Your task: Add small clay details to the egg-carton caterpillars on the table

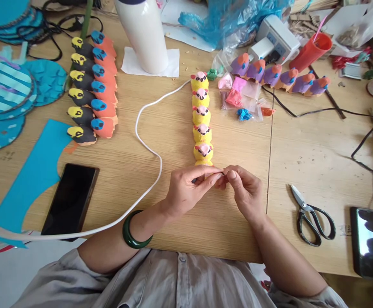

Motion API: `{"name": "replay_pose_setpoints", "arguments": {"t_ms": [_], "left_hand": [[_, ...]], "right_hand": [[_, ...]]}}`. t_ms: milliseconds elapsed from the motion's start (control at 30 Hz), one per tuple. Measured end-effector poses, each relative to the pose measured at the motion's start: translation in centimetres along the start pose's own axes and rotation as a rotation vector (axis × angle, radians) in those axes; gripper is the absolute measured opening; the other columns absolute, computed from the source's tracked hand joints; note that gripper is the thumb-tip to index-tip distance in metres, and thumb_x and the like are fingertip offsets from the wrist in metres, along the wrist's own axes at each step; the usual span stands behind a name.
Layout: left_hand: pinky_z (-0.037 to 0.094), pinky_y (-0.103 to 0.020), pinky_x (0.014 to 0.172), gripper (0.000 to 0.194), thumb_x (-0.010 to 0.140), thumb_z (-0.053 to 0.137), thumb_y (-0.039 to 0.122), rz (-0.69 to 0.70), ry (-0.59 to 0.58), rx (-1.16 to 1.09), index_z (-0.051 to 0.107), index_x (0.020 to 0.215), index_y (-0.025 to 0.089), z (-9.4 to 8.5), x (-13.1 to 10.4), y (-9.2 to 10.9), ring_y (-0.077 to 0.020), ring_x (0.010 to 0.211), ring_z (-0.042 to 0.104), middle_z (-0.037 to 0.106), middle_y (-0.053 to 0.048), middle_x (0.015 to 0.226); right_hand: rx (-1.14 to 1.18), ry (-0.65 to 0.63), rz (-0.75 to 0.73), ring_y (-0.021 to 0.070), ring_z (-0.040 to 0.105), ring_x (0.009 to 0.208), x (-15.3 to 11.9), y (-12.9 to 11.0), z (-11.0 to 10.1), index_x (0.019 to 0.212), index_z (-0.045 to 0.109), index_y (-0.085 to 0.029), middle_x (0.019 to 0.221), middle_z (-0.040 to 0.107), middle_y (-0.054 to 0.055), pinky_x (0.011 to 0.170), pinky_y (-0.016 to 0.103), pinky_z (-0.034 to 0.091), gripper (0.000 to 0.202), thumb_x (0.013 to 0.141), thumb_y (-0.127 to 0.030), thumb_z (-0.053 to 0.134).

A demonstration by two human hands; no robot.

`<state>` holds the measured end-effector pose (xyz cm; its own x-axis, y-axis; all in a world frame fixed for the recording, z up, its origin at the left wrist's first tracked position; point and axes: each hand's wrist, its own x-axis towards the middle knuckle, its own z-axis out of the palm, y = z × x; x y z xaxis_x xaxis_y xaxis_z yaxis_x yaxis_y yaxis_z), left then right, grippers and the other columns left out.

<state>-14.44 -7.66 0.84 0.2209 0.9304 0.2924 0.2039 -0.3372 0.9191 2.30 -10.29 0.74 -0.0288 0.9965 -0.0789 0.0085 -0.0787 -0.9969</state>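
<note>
A row of yellow clay-covered figures with pink faces and dark markings (202, 112) runs down the middle of the table. Its near end lies partly hidden behind my left hand (186, 188). My left thumb and forefinger are pinched together just over that end. Fingertip to fingertip with it, my right hand (244, 188) is also closed in a pinch. Whatever sits between the fingers is tiny and dark, too small to name. Small bags of pink clay (236, 92) lie beyond my hands to the right, with a blue lump (244, 114) beside them.
Rows of black-and-yellow figures (80, 96) and orange-and-blue figures (105, 90) stand left, a purple-and-orange row (279, 76) back right. A white cable (159, 167) crosses the left side. Scissors (311, 218), a phone (369, 244), another phone (71, 199) and a white tumbler (146, 38) are around.
</note>
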Motion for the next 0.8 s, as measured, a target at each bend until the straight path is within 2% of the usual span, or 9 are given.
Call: {"name": "replay_pose_setpoints", "arguments": {"t_ms": [100, 167, 300, 367, 433, 500, 600, 733, 800], "left_hand": [[0.053, -0.015, 0.065, 0.011, 0.091, 0.073, 0.013, 0.106, 0.004, 0.045, 0.080, 0.099, 0.016, 0.1, 0.0, -0.2, -0.0074, 0.067, 0.070, 0.083, -0.004, 0.088], [0.052, -0.014, 0.064, 0.014, 0.092, 0.071, 0.013, 0.109, 0.004, 0.064, 0.080, 0.102, 0.015, 0.1, 0.0, -0.2, -0.0065, 0.063, 0.067, 0.082, -0.003, 0.085], [0.045, -0.016, 0.053, 0.020, 0.096, 0.066, 0.020, -0.067, -0.003, 0.066, 0.081, 0.107, 0.014, -0.2, 0.0, 0.2, -0.0053, 0.051, 0.052, 0.074, 0.001, 0.065], [0.046, -0.018, 0.057, 0.022, 0.097, 0.064, 0.025, -0.156, -0.006, 0.043, 0.082, 0.105, 0.014, -0.3, 0.0, 0.2, -0.0071, 0.055, 0.055, 0.075, -0.001, 0.068], [0.048, -0.019, 0.060, 0.024, 0.097, 0.064, 0.028, -0.207, -0.008, 0.010, 0.082, 0.105, 0.014, -0.4, 0.0, 0.2, -0.0085, 0.059, 0.058, 0.077, -0.003, 0.074], [0.049, -0.019, 0.060, 0.024, 0.097, 0.064, 0.029, -0.229, -0.012, -0.009, 0.082, 0.105, 0.015, -0.4, -0.1, 0.1, -0.0090, 0.059, 0.059, 0.077, -0.004, 0.075], [0.049, -0.019, 0.061, 0.024, 0.097, 0.064, 0.029, -0.241, -0.019, -0.018, 0.082, 0.105, 0.014, -0.4, -0.1, 0.0, -0.0094, 0.061, 0.060, 0.077, -0.004, 0.076], [0.049, -0.019, 0.060, 0.024, 0.096, 0.064, 0.029, -0.256, -0.023, -0.029, 0.081, 0.105, 0.014, -0.3, -0.1, 0.0, -0.0097, 0.061, 0.061, 0.077, -0.004, 0.076], [0.049, -0.020, 0.060, 0.024, 0.096, 0.064, 0.028, -0.257, -0.022, -0.032, 0.081, 0.105, 0.013, -0.3, -0.1, 0.0, -0.0100, 0.062, 0.061, 0.076, -0.004, 0.075]], "right_hand": [[0.060, 0.006, 0.040, 0.0103, 0.062, 0.061, 0.0, 0.0, 0.1, 0.079, 0.072, -0.020, 0.068, 0.068, -0.001, 0.061, 0.024, 0.052, 0.025, 0.096, -0.038, 0.069], [0.114, 0.065, 0.059, 0.0101, 0.062, 0.060, 0.1, 0.1, 0.1, 0.082, 0.074, -0.021, 0.069, 0.070, -0.001, 0.059, 0.024, 0.054, 0.019, 0.093, -0.036, 0.074], [0.238, 0.143, 0.110, 0.0095, 0.057, 0.054, 0.5, 0.4, 0.0, 0.082, 0.074, -0.022, 0.066, 0.064, -0.004, 0.056, 0.026, 0.058, 0.018, 0.088, -0.039, 0.079], [0.280, 0.135, 0.145, 0.0088, 0.052, 0.050, 0.6, 0.6, -0.1, 0.076, 0.074, -0.021, 0.060, 0.056, -0.005, 0.054, 0.026, 0.058, 0.027, 0.091, -0.043, 0.074], [0.290, 0.134, 0.165, 0.0085, 0.051, 0.050, 0.6, 0.8, -0.2, 0.075, 0.073, -0.021, 0.060, 0.056, -0.005, 0.053, 0.026, 0.058, 0.029, 0.091, -0.045, 0.074], [0.287, 0.140, 0.167, 0.0086, 0.052, 0.051, 0.6, 0.9, -0.2, 0.078, 0.073, -0.021, 0.061, 0.057, -0.005, 0.054, 0.025, 0.058, 0.024, 0.087, -0.043, 0.079], [0.269, 0.114, 0.176, 0.0080, 0.051, 0.048, 0.5, 1.0, -0.3, 0.074, 0.072, -0.021, 0.054, 0.050, -0.007, 0.054, 0.024, 0.055, 0.028, 0.091, -0.043, 0.074], [0.224, 0.134, 0.179, 0.0073, 0.052, 0.050, 0.4, 0.9, -0.4, 0.078, 0.072, -0.020, 0.058, 0.054, -0.006, 0.052, 0.023, 0.050, 0.026, 0.090, -0.042, 0.077], [0.213, 0.124, 0.186, 0.0073, 0.050, 0.047, 0.5, 0.9, -0.5, 0.073, 0.070, -0.019, 0.054, 0.050, -0.007, 0.050, 0.023, 0.048, 0.032, 0.091, -0.045, 0.074]]}}
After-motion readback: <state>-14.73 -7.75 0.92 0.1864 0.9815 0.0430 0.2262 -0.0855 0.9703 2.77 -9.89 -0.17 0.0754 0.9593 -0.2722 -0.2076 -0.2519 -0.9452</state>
